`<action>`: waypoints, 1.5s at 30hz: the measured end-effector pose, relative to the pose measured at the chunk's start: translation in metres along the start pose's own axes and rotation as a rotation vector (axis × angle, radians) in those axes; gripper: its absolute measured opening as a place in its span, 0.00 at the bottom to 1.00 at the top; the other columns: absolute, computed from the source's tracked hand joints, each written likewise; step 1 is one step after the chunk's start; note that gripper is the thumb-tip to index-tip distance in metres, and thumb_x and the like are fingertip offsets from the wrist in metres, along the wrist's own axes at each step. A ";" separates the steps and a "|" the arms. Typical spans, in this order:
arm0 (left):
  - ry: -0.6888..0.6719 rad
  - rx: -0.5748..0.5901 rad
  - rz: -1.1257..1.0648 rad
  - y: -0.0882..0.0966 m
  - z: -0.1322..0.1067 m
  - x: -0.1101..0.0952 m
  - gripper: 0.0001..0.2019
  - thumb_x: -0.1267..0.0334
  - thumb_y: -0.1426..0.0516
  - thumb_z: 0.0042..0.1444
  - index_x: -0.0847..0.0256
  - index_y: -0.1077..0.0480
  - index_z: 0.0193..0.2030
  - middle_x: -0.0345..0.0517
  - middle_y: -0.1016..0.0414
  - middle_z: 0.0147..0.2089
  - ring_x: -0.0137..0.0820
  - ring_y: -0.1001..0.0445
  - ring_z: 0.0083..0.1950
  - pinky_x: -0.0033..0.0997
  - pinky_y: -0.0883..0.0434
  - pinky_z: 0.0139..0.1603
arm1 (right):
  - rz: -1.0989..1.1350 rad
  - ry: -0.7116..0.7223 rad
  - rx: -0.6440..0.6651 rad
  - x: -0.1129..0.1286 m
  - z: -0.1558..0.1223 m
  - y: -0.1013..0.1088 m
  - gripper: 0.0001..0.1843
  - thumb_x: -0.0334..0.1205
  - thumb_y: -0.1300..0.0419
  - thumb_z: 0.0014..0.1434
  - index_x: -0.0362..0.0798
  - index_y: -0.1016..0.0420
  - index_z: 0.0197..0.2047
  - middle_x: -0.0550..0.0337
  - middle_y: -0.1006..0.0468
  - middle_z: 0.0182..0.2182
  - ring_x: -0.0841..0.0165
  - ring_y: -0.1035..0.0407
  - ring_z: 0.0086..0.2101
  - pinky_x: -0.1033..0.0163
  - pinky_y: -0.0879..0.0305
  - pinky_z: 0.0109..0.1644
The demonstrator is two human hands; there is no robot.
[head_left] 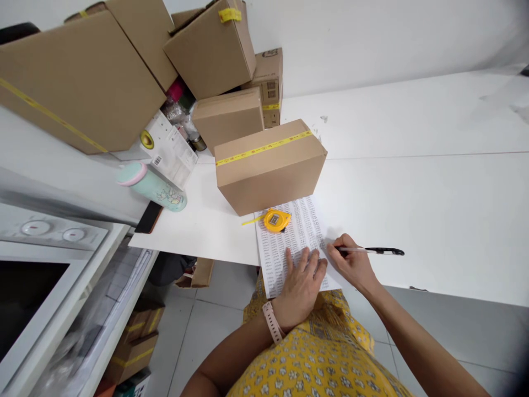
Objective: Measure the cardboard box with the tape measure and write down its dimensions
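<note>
My left hand (301, 284) lies flat, fingers stretched out, on a printed sheet of paper (294, 231) full of small text at the near edge of the white table (413, 193). My right hand (351, 262) pinches a pen (372, 251) with a black cap end, its tip at the sheet's right edge. A yellow tape measure (276, 220) rests on the top of the sheet, with a bit of tape pulled out to the left. Just beyond it stands a closed cardboard box (268, 165) sealed with yellow tape.
More cardboard boxes (86, 82) are piled at the back left, with a mint and pink bottle (152, 187) lying on its side, a white carton (171, 149) and a dark phone (149, 216). A white appliance (49, 264) stands at the left. Boxes (136, 342) sit on the floor.
</note>
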State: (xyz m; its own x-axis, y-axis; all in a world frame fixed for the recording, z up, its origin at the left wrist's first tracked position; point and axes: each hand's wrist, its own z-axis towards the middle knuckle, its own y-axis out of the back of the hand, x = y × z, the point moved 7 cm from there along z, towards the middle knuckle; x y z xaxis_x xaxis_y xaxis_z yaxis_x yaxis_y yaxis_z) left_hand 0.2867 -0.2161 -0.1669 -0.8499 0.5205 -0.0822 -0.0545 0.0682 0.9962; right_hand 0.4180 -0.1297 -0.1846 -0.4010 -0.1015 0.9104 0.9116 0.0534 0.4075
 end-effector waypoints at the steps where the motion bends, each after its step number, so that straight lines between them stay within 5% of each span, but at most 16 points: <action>1: -0.001 -0.003 0.002 0.000 0.000 0.000 0.25 0.70 0.57 0.70 0.67 0.44 0.73 0.60 0.46 0.76 0.53 0.50 0.76 0.74 0.49 0.71 | 0.006 -0.001 0.000 0.001 0.000 0.000 0.18 0.50 0.39 0.62 0.52 0.37 0.27 0.67 0.40 0.19 0.72 0.46 0.20 0.65 0.48 0.23; 45: 0.003 -0.022 -0.009 0.001 -0.001 0.000 0.25 0.70 0.57 0.70 0.67 0.43 0.72 0.58 0.44 0.76 0.54 0.48 0.76 0.74 0.47 0.70 | -0.036 -0.021 -0.040 -0.003 0.000 0.004 0.16 0.49 0.39 0.62 0.52 0.36 0.28 0.66 0.38 0.19 0.71 0.44 0.21 0.63 0.47 0.24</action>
State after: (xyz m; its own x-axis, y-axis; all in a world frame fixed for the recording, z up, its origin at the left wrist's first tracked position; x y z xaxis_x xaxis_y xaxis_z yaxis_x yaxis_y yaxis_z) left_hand 0.2864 -0.2169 -0.1656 -0.8510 0.5172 -0.0911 -0.0735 0.0544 0.9958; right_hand 0.4225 -0.1294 -0.1855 -0.4355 -0.0823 0.8964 0.8991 0.0102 0.4377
